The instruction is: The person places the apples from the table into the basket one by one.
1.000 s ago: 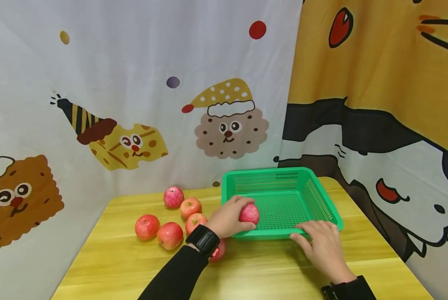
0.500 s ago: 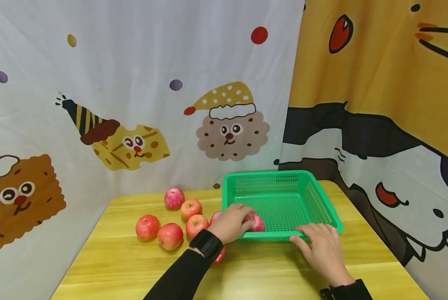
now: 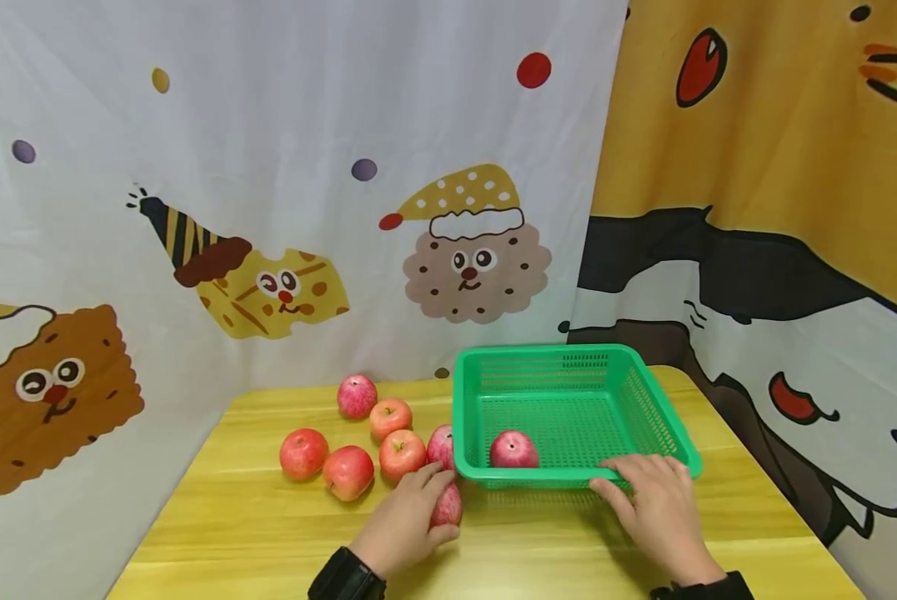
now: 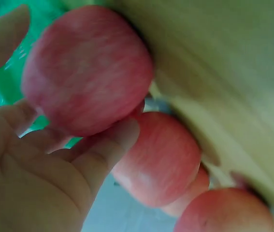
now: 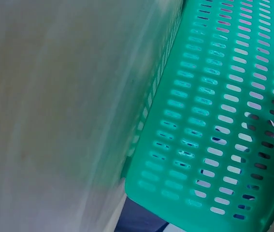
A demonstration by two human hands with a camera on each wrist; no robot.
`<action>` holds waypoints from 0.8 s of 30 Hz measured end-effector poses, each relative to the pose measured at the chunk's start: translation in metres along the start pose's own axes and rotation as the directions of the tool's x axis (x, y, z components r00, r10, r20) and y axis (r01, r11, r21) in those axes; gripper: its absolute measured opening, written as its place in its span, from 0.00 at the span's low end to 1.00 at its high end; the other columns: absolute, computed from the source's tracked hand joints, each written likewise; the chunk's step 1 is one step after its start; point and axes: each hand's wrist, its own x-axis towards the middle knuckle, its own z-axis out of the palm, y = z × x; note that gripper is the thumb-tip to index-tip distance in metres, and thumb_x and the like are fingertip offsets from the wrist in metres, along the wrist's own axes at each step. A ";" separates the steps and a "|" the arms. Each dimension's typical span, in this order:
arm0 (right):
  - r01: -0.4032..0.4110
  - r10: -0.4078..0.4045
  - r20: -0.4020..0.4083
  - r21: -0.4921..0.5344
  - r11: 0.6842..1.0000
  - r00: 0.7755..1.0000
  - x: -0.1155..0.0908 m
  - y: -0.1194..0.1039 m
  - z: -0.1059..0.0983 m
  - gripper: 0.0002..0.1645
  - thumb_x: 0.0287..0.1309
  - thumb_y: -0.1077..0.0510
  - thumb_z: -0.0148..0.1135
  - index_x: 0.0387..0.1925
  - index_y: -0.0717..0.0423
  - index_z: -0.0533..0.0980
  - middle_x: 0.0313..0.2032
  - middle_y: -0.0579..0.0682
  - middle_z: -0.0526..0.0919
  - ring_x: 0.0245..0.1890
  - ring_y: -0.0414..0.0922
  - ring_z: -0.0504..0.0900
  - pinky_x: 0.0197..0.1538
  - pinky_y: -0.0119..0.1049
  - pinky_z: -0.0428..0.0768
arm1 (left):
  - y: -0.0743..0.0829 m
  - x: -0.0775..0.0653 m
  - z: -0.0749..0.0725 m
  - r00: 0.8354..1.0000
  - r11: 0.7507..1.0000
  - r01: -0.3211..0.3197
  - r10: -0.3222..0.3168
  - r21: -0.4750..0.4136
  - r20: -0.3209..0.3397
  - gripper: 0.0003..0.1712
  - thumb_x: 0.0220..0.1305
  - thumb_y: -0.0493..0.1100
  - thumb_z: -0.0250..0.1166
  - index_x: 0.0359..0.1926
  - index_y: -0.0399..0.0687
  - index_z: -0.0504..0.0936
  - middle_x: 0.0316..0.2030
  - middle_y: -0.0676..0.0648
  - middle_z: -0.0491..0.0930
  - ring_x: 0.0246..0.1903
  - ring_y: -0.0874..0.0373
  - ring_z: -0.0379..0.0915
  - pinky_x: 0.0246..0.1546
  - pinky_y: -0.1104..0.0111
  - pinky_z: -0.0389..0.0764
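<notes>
In the head view my left hand is at a red apple near the front of the table. The left wrist view shows its fingers reaching behind that apple, with the thumb spread apart from it. My right hand holds the front rim of a green plastic basket, fingers over the edge and thumb outside. One pinkish-red apple lies inside the basket, by its front wall. The right wrist view is mostly filled by the basket's slotted wall.
Left of the basket, several more apples lie in a loose group, among them a red apple and an orange-red apple. One apple sits right against the basket's left side. A printed curtain hangs behind the wooden table.
My left hand has let go of an apple inside the basket and moved back left and toward me, to another apple on the table. My right hand stays on the rim.
</notes>
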 end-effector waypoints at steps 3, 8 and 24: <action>0.013 -0.011 0.040 -0.032 0.999 0.999 -0.001 0.003 -0.001 0.19 0.49 0.44 0.73 0.41 0.47 0.84 0.39 0.47 0.85 0.42 0.51 0.77 0.51 0.58 0.64 | 0.002 0.000 0.007 1.000 1.000 -0.011 0.011 -0.003 0.001 0.43 0.51 0.57 0.76 0.65 0.47 0.72 0.60 0.44 0.71 0.55 0.48 0.67 0.54 0.52 0.77; 0.015 -0.013 0.058 -0.039 0.999 0.998 -0.003 0.005 -0.002 0.18 0.49 0.46 0.73 0.41 0.48 0.84 0.40 0.47 0.85 0.42 0.51 0.77 0.50 0.57 0.65 | 0.003 -0.004 0.010 0.999 0.999 -0.041 0.041 -0.018 0.002 0.45 0.45 0.56 0.79 0.64 0.48 0.74 0.55 0.47 0.72 0.52 0.52 0.68 0.53 0.53 0.77; 0.065 -0.065 0.010 -0.053 0.996 0.998 -0.005 -0.001 -0.008 0.23 0.48 0.36 0.70 0.35 0.49 0.84 0.34 0.46 0.85 0.35 0.49 0.78 0.43 0.55 0.67 | 0.030 0.007 -0.053 0.934 0.969 -0.188 0.125 -0.163 -0.334 0.43 0.58 0.62 0.70 0.71 0.56 0.66 0.65 0.48 0.65 0.59 0.58 0.62 0.48 0.58 0.82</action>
